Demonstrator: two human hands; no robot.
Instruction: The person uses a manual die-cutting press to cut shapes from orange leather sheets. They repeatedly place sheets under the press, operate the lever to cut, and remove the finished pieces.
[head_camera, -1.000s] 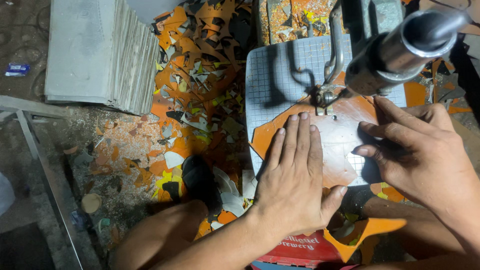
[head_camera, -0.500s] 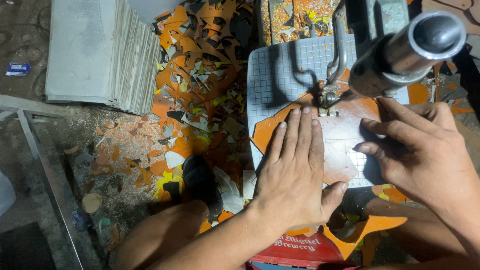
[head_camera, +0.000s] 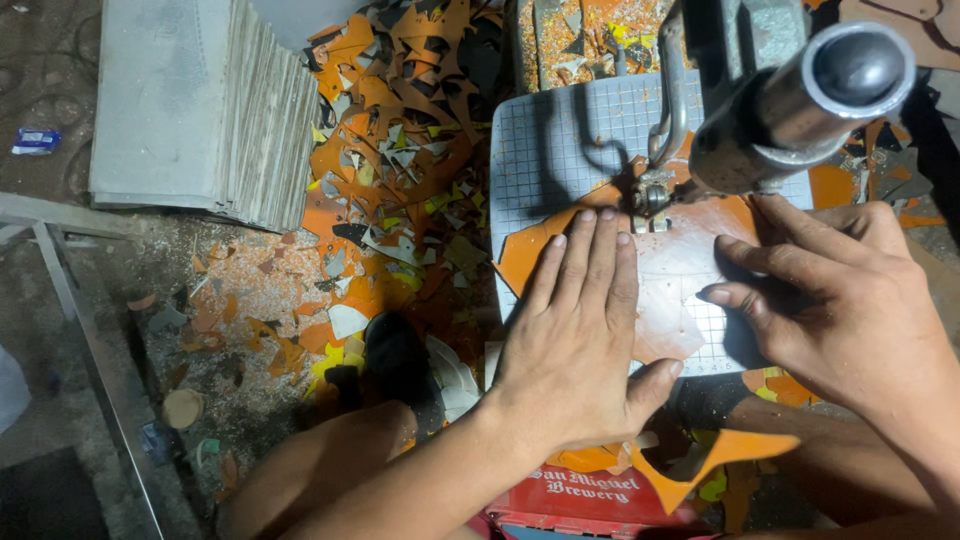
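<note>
Against the pictures from a second and half a second ago, little has shifted; our left hand (head_camera: 585, 340) lies flat as before, fingers straight and close together, palm pressing down on the orange sheet (head_camera: 670, 290), gripping nothing, only weighting it; our right hand (head_camera: 830, 300) has the same spread, its fingertips (head_camera: 725, 243) bearing on the sheet's edge at three o'clock from the left hand, open and holding nothing closed in it. The sheet rests on the gridded saw table (head_camera: 560, 150), its far edge right at the blade foot (head_camera: 650, 195), which stands at twelve o'clock from our left fingers; compared with the earlier frames the sheet looks to have crept only slightly toward the blade, if at all, so we judge the cut to be mid-pass and slow, both hands steadying rather than repositioning.

The saw's metal arm (head_camera: 800, 100) hangs over the table at one o'clock; at nine to eleven o'clock the floor is littered with orange offcuts (head_camera: 400, 130); farther toward ten o'clock stands a stack of grey sheets (head_camera: 200, 100); a red crate (head_camera: 590, 495) sits at six o'clock beneath our wrists.
</note>
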